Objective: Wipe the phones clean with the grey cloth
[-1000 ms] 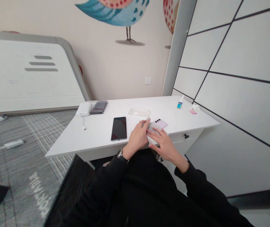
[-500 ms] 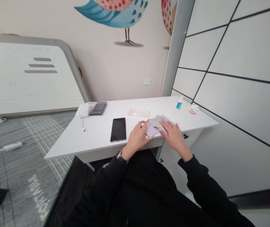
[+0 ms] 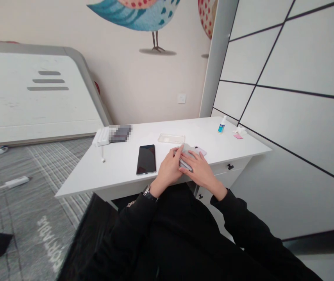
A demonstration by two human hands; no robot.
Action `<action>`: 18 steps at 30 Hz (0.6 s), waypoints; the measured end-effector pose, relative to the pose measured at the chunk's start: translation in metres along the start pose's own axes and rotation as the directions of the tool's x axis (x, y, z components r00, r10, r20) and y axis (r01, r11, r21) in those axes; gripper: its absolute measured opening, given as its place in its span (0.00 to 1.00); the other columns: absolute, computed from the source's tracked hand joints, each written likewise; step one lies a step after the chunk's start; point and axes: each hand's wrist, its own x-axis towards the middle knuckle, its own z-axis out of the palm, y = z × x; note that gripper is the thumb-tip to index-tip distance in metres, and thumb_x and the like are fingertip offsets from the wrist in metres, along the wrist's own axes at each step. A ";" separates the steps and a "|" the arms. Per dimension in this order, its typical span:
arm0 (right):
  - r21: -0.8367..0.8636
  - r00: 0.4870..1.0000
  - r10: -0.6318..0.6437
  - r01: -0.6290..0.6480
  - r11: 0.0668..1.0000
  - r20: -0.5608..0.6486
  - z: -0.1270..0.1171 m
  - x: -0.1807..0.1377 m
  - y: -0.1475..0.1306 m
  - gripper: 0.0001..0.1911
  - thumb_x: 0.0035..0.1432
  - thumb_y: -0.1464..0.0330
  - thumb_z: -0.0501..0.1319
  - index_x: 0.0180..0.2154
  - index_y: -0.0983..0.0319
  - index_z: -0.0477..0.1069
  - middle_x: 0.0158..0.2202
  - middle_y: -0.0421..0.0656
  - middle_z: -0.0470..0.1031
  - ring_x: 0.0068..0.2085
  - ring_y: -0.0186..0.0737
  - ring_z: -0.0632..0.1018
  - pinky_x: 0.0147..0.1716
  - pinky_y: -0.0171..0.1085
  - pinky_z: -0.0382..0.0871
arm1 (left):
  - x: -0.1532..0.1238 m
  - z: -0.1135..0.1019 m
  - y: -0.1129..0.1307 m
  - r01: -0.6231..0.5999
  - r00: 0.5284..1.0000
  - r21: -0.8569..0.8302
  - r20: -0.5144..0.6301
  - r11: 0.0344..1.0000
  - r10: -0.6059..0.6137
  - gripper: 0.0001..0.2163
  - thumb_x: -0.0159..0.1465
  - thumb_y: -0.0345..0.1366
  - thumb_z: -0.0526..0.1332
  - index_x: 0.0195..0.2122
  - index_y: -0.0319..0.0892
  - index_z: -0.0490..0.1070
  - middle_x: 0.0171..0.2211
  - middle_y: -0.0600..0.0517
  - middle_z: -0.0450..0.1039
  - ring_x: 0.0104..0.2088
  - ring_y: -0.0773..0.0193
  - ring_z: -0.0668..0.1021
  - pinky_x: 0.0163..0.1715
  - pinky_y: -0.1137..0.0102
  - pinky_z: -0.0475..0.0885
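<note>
A lilac phone [image 3: 201,150] lies back up near the front edge of the desk, its camera end showing on the right. My left hand [image 3: 171,167] grips the phone's left end, thumb and fingers at its edges. My right hand [image 3: 197,168] presses a grey cloth [image 3: 186,149] against the phone's back, fingers laid along it and close to my left fingers. The cloth and both hands hide most of the phone. Left of my hands lies a black-screened phone [image 3: 146,159]. Behind them is a clear phone case [image 3: 171,138].
On the white desk [image 3: 120,164], a small spray bottle [image 3: 221,125] stands at the back right beside crumpled white tissue [image 3: 240,130] and a pink slip [image 3: 238,136]. A white charger with cable [image 3: 101,137] and a blurred dark item [image 3: 120,133] lie back left.
My right hand has slid the grey cloth leftward along the phone, up to my left hand. The phone's right end with the camera now shows. My left hand stays about where it was.
</note>
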 end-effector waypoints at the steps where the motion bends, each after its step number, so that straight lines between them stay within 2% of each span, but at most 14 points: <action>1: -0.008 1.000 0.026 -0.026 1.000 -0.011 -0.002 0.000 0.008 0.36 0.71 0.44 0.45 0.70 0.55 0.59 0.71 0.41 0.62 0.72 0.54 0.59 0.71 0.61 0.47 | 0.000 0.000 0.001 0.006 1.000 0.005 -0.004 1.000 -0.006 0.38 0.64 0.39 0.67 0.71 0.42 0.49 0.65 0.37 0.60 0.60 0.46 0.73 0.58 0.51 0.73; 6: -0.053 0.979 0.182 -0.187 0.981 -0.092 -0.009 0.002 0.046 0.38 0.72 0.45 0.41 0.70 0.61 0.60 0.70 0.47 0.63 0.71 0.64 0.58 0.68 0.70 0.45 | 0.002 -0.001 0.004 0.020 1.000 0.025 -0.012 0.999 -0.020 0.45 0.58 0.45 0.73 0.71 0.44 0.49 0.65 0.37 0.61 0.60 0.43 0.74 0.59 0.52 0.72; 9: -0.064 0.985 0.155 -0.160 0.985 -0.073 -0.007 -0.001 0.042 0.39 0.71 0.44 0.43 0.70 0.62 0.60 0.70 0.46 0.63 0.72 0.61 0.57 0.69 0.67 0.45 | 0.001 -0.002 0.004 0.021 1.000 0.023 -0.013 1.000 -0.020 0.44 0.59 0.45 0.72 0.71 0.45 0.50 0.64 0.38 0.61 0.60 0.44 0.74 0.59 0.52 0.72; 14: -0.044 1.000 0.026 -0.026 0.999 0.010 -0.003 -0.003 0.024 0.37 0.69 0.42 0.48 0.70 0.53 0.59 0.71 0.38 0.61 0.72 0.52 0.58 0.72 0.58 0.47 | 0.001 -0.003 0.004 0.008 1.000 0.021 -0.005 1.000 -0.008 0.39 0.62 0.37 0.68 0.71 0.46 0.49 0.64 0.40 0.62 0.60 0.48 0.74 0.59 0.55 0.72; 18: -0.056 0.994 0.100 -0.102 0.993 -0.031 -0.006 0.006 0.031 0.36 0.72 0.45 0.43 0.70 0.57 0.59 0.71 0.42 0.62 0.72 0.60 0.58 0.69 0.66 0.47 | 0.000 -0.004 0.006 0.020 1.000 0.028 -0.011 0.999 -0.020 0.42 0.61 0.43 0.70 0.71 0.46 0.50 0.64 0.38 0.61 0.60 0.44 0.74 0.59 0.52 0.72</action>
